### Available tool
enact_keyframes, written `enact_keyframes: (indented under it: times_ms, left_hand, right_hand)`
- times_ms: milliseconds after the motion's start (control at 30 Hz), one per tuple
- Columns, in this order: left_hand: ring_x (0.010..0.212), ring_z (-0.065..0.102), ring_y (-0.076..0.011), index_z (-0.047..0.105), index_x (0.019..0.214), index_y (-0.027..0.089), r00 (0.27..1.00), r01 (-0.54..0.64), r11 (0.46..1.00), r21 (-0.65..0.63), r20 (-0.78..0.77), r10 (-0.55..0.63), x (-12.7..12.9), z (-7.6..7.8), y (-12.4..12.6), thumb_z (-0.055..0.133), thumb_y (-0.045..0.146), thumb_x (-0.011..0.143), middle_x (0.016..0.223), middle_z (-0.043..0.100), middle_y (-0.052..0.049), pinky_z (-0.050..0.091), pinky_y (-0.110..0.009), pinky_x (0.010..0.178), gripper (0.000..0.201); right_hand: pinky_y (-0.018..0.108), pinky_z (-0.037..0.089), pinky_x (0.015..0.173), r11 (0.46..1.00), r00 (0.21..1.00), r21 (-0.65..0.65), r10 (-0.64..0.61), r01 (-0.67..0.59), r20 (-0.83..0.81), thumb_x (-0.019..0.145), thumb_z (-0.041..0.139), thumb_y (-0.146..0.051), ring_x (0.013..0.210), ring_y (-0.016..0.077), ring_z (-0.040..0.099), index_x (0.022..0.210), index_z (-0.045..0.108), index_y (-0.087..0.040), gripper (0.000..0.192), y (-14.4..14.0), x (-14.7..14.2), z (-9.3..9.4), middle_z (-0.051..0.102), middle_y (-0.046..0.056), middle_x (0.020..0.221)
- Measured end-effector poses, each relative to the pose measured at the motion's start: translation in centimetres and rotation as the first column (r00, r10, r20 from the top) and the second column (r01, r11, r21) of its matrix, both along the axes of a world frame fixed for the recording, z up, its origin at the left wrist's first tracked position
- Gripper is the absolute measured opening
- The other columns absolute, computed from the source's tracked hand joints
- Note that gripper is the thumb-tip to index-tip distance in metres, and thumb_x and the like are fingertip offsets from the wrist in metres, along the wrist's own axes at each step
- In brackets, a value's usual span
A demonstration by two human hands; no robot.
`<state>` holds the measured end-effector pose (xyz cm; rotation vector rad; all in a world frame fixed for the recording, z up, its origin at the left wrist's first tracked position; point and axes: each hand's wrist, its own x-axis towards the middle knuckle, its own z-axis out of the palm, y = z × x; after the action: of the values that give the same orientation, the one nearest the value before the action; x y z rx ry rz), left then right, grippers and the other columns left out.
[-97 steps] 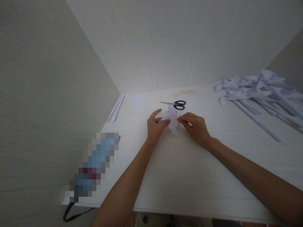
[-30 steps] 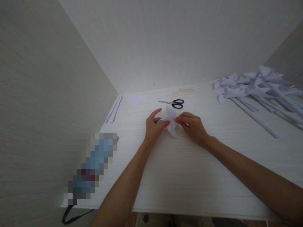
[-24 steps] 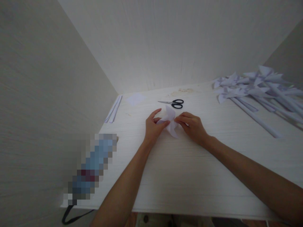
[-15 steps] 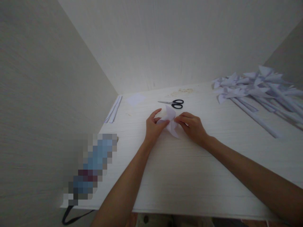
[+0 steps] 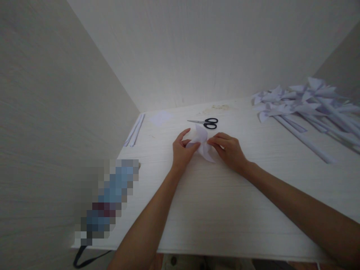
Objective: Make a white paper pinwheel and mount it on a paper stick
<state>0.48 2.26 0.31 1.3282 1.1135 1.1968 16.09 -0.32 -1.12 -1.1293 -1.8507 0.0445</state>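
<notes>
Between the two hands, on the white table (image 5: 225, 210), sits a folded white paper piece (image 5: 203, 145), pinched from both sides. The left hand (image 5: 182, 152) has thumb and fingers closed on its left edge, and the right hand (image 5: 229, 150) has its fingertips closed on the right edge near the centre. Thin paper could tear or crease crooked if either pinch pulls too hard, and the folds could spring open should one grip loosen; black scissors (image 5: 207, 123) lie just beyond the hands, finished paper pinwheels (image 5: 303, 107) far to the right.
</notes>
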Motion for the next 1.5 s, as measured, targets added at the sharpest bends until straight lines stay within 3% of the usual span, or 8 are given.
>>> enact_keyframes:
  times_ms: [200, 833, 1000, 1200, 1367, 1500]
  left_hand:
    - [0.043, 0.047, -0.0064, 0.046, 0.118, 0.012, 1.000, -0.006, 1.000, -0.001, 0.001, 0.006, 0.0, 0.0, -0.1, 0.067, 0.020, 0.052, 0.058, 0.060, 0.001, 0.036, -0.019, 0.044, 0.070]
    - [0.043, 0.047, -0.0059, 0.048, 0.113, 0.013, 0.999, -0.011, 1.000, 0.018, -0.042, 0.012, 0.3, 0.2, -0.3, 0.066, 0.017, 0.053, 0.058, 0.061, 0.002, 0.035, -0.017, 0.043, 0.063]
    - [0.046, 0.049, -0.0069, 0.051, 0.108, 0.013, 0.991, -0.047, 0.996, 0.080, -0.124, 0.056, 0.4, 0.1, -0.3, 0.064, 0.017, 0.054, 0.060, 0.060, 0.001, 0.036, -0.017, 0.043, 0.056]
    - [0.046, 0.050, -0.0075, 0.051, 0.107, 0.013, 0.979, -0.091, 0.988, 0.124, -0.172, 0.112, 0.5, 0.0, -0.4, 0.062, 0.016, 0.055, 0.059, 0.059, 0.002, 0.036, -0.017, 0.044, 0.053]
    - [0.051, 0.053, -0.0085, 0.051, 0.107, 0.014, 0.981, -0.086, 0.987, 0.134, -0.161, 0.107, 0.6, -0.3, -0.2, 0.061, 0.014, 0.056, 0.062, 0.061, 0.001, 0.040, -0.018, 0.048, 0.053]
    - [0.054, 0.055, -0.0094, 0.050, 0.109, 0.013, 0.984, -0.073, 0.989, 0.132, -0.154, 0.093, 0.6, -0.3, -0.2, 0.061, 0.013, 0.057, 0.063, 0.062, 0.000, 0.041, -0.019, 0.051, 0.054]
  right_hand:
    - [0.026, 0.046, 0.061, 0.998, 0.998, -0.002, -0.056, 0.056, -0.016, 0.078, 0.051, -0.014, 0.066, 0.0148, 0.057, 0.072, 0.065, -0.015, 0.015, 0.0, 0.0, 0.3, 0.061, 0.006, 0.070]
    - [0.025, 0.045, 0.062, 0.998, 0.999, 0.052, -0.037, 0.035, 0.040, 0.079, 0.050, -0.015, 0.066, 0.0141, 0.055, 0.073, 0.064, -0.015, 0.016, 0.1, 0.0, -0.2, 0.060, 0.005, 0.069]
    - [0.026, 0.043, 0.062, 0.997, 0.980, 0.064, -0.051, 0.039, 0.194, 0.081, 0.045, -0.014, 0.068, 0.0153, 0.053, 0.073, 0.063, -0.015, 0.020, -0.3, -0.2, 0.0, 0.059, 0.007, 0.071]
    - [0.026, 0.038, 0.059, 0.986, 0.887, 0.152, -0.132, 0.071, 0.443, 0.083, 0.041, -0.012, 0.063, 0.0165, 0.047, 0.072, 0.063, -0.013, 0.025, -0.8, -0.9, 0.7, 0.056, 0.007, 0.064]
    - [0.026, 0.037, 0.059, 0.980, 0.860, 0.176, -0.166, 0.090, 0.483, 0.082, 0.042, -0.011, 0.062, 0.0166, 0.046, 0.069, 0.062, -0.013, 0.024, -0.8, -1.4, 0.7, 0.055, 0.006, 0.063]
    - [0.025, 0.038, 0.061, 0.988, 0.891, 0.108, -0.149, 0.113, 0.428, 0.081, 0.043, -0.010, 0.065, 0.0164, 0.048, 0.068, 0.061, -0.013, 0.022, -0.8, -1.3, 0.6, 0.056, 0.007, 0.065]
